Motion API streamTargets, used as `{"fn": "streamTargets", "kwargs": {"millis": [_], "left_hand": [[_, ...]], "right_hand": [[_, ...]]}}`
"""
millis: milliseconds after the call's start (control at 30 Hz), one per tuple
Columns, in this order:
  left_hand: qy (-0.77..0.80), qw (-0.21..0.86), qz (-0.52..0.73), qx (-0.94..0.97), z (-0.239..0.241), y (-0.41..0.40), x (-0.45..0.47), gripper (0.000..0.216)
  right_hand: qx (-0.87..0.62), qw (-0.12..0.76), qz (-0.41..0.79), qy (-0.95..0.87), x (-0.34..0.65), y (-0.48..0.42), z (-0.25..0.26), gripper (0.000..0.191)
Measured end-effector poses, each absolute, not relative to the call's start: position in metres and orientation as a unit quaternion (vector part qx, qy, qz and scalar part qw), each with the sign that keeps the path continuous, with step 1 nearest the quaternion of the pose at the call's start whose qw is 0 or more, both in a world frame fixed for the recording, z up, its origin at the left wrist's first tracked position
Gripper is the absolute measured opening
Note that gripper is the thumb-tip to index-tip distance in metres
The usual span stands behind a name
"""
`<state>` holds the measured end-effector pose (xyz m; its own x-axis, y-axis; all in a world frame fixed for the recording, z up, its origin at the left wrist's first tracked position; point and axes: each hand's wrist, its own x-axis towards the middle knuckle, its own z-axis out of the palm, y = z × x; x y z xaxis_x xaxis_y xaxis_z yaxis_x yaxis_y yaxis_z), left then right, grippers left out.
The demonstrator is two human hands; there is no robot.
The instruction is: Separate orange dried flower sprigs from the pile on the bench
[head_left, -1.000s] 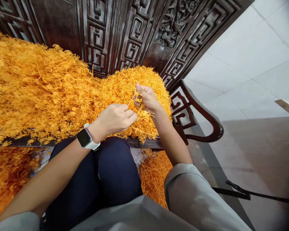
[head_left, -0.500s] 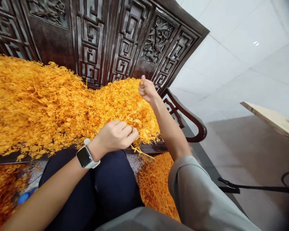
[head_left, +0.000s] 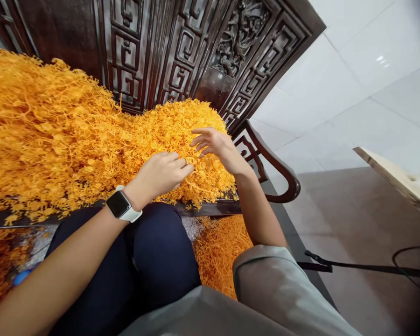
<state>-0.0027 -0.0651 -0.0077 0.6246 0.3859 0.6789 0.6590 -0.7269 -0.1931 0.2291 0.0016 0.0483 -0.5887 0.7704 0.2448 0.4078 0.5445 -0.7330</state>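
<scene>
Strands (head_left: 63,126) lie on the bench (head_left: 213,208) before its backrest (head_left: 217,86), left of the armrest (head_left: 294,185).

Dark carved backrest (head_left: 215,86) adjoins curved armrest (head_left: 289,175). Pale tiled floor (head_left: 322,102) beyond shows glare. Black strap (head_left: 364,267) reaches right edge, below wooden board (head_left: 394,173). Blue object (head_left: 21,278), lower left, is partly hidden.

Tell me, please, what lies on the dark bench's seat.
An orange stringy heap covers most of the seat, leaving strips along the front visible; anything beneath the heap is hidden.
</scene>
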Motion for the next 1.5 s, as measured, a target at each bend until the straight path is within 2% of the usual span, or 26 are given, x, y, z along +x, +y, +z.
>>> {"fn": "streamTargets", "kwargs": {"millis": [100,167,333,433,667,767,900,967,1067,1133,1233,1267,1367,1433,1500], "left_hand": [[-0.307,0.188,-0.3,-0.883,-0.014,-0.058,-0.008,0.021],[-0.318,0.152,-0.303,-0.885,-0.014,-0.057,-0.01,0.023],[-0.328,0.025,-0.348,-0.878,-0.001,-0.065,0.002,0.023],[-0.33,0.005,-0.387,-0.861,0.005,-0.066,0.007,0.024],[-0.346,0.012,-0.473,-0.81,0.003,-0.07,-0.008,0.023],[-0.299,0.034,-0.458,-0.836,0.0,-0.084,-0.002,0.026],[-0.298,0.075,-0.43,-0.849,-0.001,-0.085,-0.004,0.031],[-0.327,0.091,-0.417,-0.843,-0.002,-0.076,-0.015,0.031],[-0.363,0.104,-0.401,-0.834,-0.006,-0.063,-0.031,0.029],[-0.375,0.106,-0.397,-0.831,-0.008,-0.058,-0.037,0.027],[-0.39,0.1,-0.397,-0.824,-0.011,-0.056,-0.038,0.025],[-0.398,0.098,-0.397,-0.821,-0.011,-0.056,-0.038,0.025],[-0.409,0.094,-0.391,-0.819,-0.013,-0.054,-0.04,0.026],[-0.408,0.083,-0.386,-0.823,-0.015,-0.05,-0.043,0.027],[-0.406,0.059,-0.389,-0.825,-0.018,-0.043,-0.047,0.029]], "right_hand": [[-0.275,0.235,0.278,-0.89,0.213,-0.016,0.039,0.034],[-0.256,0.279,0.267,-0.886,0.209,-0.013,0.029,0.026],[-0.291,0.479,0.419,-0.714,0.201,0.008,0.005,0.038],[-0.308,0.512,0.462,-0.655,0.186,0.016,0.0,0.045],[-0.311,0.539,0.413,-0.665,0.134,0.075,-0.006,0.051],[-0.344,0.572,0.367,-0.647,0.14,0.127,-0.003,0.062],[-0.405,0.525,0.279,-0.695,0.169,0.164,0.004,0.069],[-0.428,0.492,0.219,-0.727,0.18,0.157,0.009,0.074],[-0.434,0.494,0.163,-0.735,0.184,0.119,0.022,0.079],[-0.407,0.479,0.227,-0.744,0.179,0.084,0.034,0.074],[-0.335,0.37,0.351,-0.792,0.174,0.035,0.05,0.077],[-0.322,0.336,0.359,-0.809,0.175,0.023,0.053,0.072],[-0.32,0.281,0.361,-0.83,0.183,0.0,0.058,0.042],[-0.325,0.306,0.378,-0.811,0.189,-0.01,0.058,0.032],[-0.324,0.368,0.382,-0.784,0.194,-0.02,0.057,0.027]]}}
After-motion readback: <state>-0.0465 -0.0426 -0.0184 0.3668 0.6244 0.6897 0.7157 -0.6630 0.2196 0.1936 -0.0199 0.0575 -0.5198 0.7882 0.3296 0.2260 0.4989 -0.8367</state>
